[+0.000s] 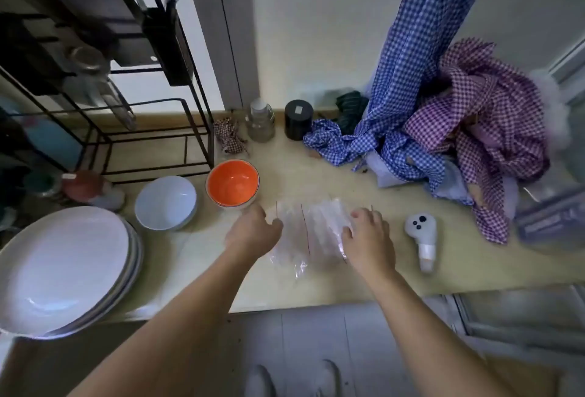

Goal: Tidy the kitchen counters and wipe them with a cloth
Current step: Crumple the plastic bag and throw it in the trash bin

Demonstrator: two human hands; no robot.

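Several clear plastic zip bags (305,232) with thin red seal lines lie flat on the beige counter (316,172). My left hand (251,232) rests on their left edge, its fingers curled onto the plastic. My right hand (368,238) presses on their right side, fingers bent over the plastic. A blue checked cloth (408,86) hangs from above and pools on the counter beside a purple checked cloth (481,118) heaped at the right.
An orange-lined bowl (232,183) and a pale blue bowl (166,202) sit left of the bags, with stacked white plates (63,267) at the counter's edge. A black wire rack (104,86) stands at the left. A glass jar (260,123), black jar (298,119) and white handheld device (422,238) are nearby.
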